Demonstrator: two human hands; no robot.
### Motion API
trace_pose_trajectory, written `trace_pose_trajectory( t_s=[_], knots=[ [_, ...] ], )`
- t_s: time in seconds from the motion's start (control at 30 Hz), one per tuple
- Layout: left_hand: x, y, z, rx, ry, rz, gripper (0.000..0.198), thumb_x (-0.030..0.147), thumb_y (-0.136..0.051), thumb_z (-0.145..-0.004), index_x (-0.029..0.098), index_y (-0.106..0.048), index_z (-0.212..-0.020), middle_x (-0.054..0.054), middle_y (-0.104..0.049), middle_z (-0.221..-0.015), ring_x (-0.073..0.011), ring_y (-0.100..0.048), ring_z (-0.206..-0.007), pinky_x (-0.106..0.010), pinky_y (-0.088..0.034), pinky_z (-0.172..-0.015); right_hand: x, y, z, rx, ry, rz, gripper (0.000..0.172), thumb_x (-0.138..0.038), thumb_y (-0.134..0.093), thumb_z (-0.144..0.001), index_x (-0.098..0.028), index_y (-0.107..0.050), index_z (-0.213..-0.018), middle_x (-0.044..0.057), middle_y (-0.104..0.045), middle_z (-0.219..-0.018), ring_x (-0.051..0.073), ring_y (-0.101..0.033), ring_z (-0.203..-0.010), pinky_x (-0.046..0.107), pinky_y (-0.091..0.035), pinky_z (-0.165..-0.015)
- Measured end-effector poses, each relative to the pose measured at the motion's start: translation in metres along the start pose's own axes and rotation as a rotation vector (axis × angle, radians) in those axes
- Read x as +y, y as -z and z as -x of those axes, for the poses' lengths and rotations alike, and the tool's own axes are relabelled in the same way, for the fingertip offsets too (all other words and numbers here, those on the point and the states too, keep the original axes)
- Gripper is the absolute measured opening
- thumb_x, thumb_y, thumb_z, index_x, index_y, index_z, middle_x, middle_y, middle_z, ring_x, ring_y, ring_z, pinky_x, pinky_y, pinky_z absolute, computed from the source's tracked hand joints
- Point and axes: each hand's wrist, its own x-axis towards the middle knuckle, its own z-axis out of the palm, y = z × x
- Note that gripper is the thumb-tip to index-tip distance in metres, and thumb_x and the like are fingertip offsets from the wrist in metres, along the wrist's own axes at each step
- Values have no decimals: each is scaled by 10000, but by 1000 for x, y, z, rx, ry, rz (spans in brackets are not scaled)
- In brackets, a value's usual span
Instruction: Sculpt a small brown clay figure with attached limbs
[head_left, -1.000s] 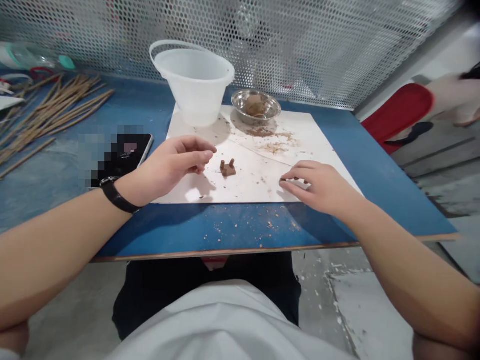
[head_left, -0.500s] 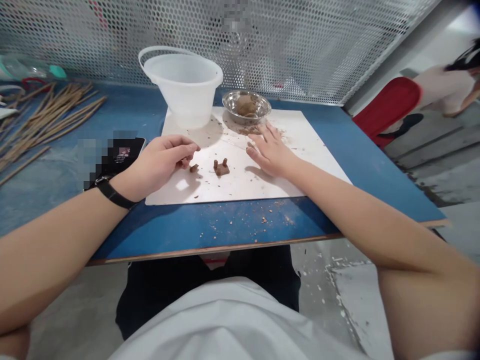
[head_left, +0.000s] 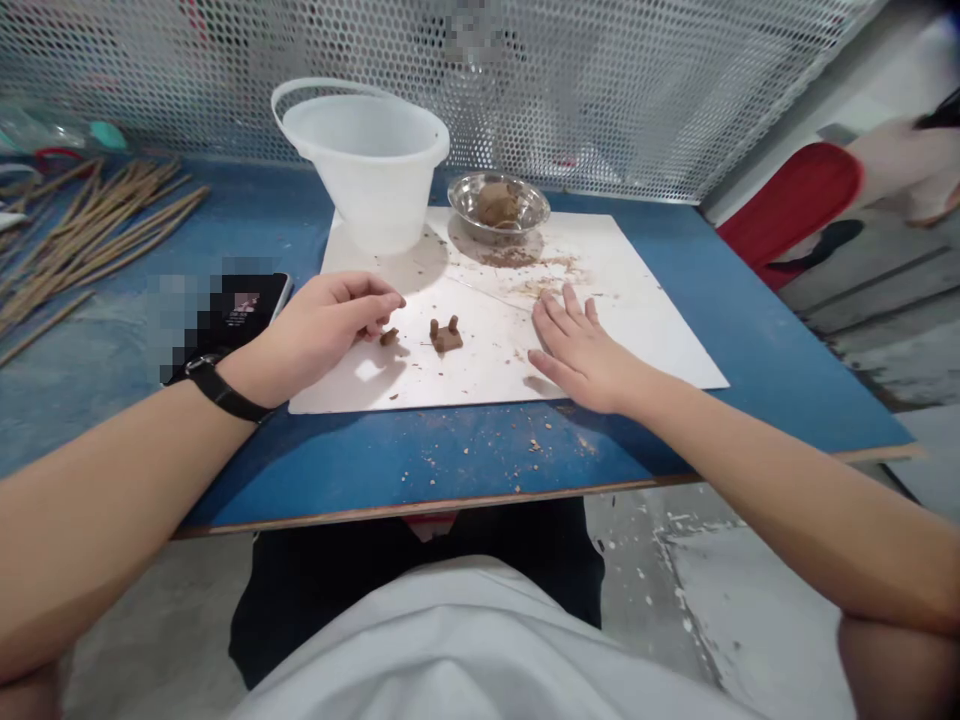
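Note:
My right hand (head_left: 581, 350) lies palm down on the white board (head_left: 480, 385), its fingers spread and nothing in its grip. Over the board's left part, my left hand (head_left: 341, 318) is closed, thumb and forefinger pressed together; what they hold, if anything, is too small to make out. Just under its fingertips rests a small clay scrap (head_left: 389, 337). Between the hands sits a small brown clay piece (head_left: 448, 336), a flat block with short stubs standing up from it. Beyond my right hand, a steel bowl (head_left: 499, 228) holds a lump of clay (head_left: 498, 203).
A white bucket (head_left: 367, 175) stands at the board's back left. Left of my wrist lies a phone (head_left: 247, 305), partly blurred out. Thin sticks (head_left: 112, 230) are piled at far left. Crumbs dot the blue table (head_left: 465, 465). Behind rises a perforated metal screen (head_left: 585, 90).
My right hand has slid back from near the bowl, toward me and to the right, fingers still spread. My left hand stays nearly in place. The view has shifted slightly.

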Motion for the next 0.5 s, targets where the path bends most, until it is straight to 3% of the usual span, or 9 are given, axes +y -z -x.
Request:
trace_pose_trajectory(
  t_s=[0.1,0.23,0.3,0.4,0.5],
  knots=[
    [0,0,-1,15,15,-3,85,216,-795,-903,183,-769,-829,-20,-589,-698,-148,-515,-665,-346,-420,-693,6,8,-36,-1,-9,2,1101,-775,-223,-1133,92,-215,-1811,336,-54,-1924,555,65,-1795,831,-31,-1409],
    [-1,3,-1,12,12,-23,94,235,-802,-905,195,-767,-827,-15,-581,-687,-152,-518,-665,-345,-433,-698,15,23,-56,147,9,-148,1088,-761,7,-1125,30,-241,-1829,266,-114,-1941,447,-38,-1829,702,-85,-1469],
    [-3,5,-1,4,12,-51,105,277,-808,-906,203,-771,-842,-15,-586,-691,-163,-537,-680,-358,-465,-728,19,24,-47,191,30,-147,1144,-813,48,-1094,8,-257,-1829,272,-134,-1936,450,-62,-1828,733,-104,-1457],
    [-2,5,0,3,14,-123,123,325,-795,-912,208,-783,-874,-20,-613,-706,-179,-579,-710,-374,-489,-768,23,14,-15,158,67,-87,1202,-895,-54,-1073,22,-309,-1807,333,-195,-1903,531,-75,-1805,858,-125,-1395],
    [3,2,4,1,24,-233,146,347,-786,-916,209,-779,-871,-37,-676,-755,-189,-615,-745,-368,-467,-757,21,0,30,67,181,-1,1084,-815,-130,-1135,9,-273,-1824,330,-199,-1898,519,-126,-1799,850,-213,-1386]
  ],
)
